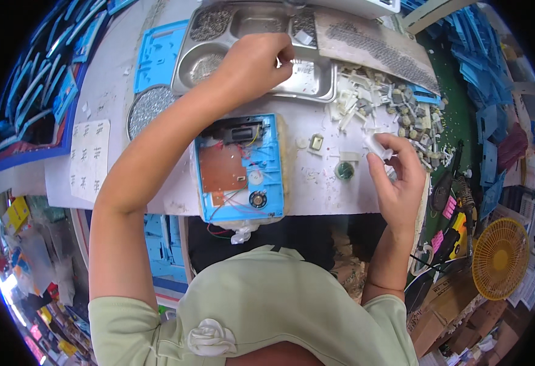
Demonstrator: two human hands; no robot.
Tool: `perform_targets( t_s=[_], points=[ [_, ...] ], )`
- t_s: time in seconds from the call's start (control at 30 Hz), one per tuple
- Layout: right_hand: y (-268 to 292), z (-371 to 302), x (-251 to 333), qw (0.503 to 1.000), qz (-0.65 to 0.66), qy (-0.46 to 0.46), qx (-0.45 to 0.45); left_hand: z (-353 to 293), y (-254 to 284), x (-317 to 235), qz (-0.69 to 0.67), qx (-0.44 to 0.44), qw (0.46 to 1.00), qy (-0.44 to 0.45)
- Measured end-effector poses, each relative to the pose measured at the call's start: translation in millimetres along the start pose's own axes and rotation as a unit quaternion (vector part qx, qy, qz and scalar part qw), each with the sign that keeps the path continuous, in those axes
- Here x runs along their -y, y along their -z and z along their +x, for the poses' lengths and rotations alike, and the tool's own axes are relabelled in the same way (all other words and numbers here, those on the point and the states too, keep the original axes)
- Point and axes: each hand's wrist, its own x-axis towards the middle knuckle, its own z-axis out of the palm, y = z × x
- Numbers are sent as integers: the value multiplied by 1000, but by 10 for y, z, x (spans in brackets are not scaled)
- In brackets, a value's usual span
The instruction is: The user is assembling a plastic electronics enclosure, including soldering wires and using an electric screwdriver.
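My left hand (258, 64) reaches over the metal compartment tray (331, 88), its fingertips pinched on what looks like a small spring (296, 61) above the lower right compartment. Off to the right, my right hand (398, 174) grips a small white plastic part (376, 145) between thumb and fingers, just above the table. Between my arms lies an opened blue plastic casing (267, 177) on a pad. It carries a brown circuit board (222, 168), a small round speaker (258, 199) and thin wires.
White plastic parts (350, 100) are heaped beside the tray, with grey-and-white pieces (408, 113) further right. A board (371, 46) covered with small dark parts leans behind. A round tin (148, 110) of metal bits stands left. A green round container (344, 171) sits near my right hand.
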Motion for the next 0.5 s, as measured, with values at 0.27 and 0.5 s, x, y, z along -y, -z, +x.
perform_targets(
  t_s=[0.27,0.5],
  points=[
    [-444,-299,495,961,164,158,158,-1793,641,-941,-598,-30,746,290],
    [-571,-379,631,946,147,202,204,-2244,347,-964,-756,-59,540,365]
  ],
)
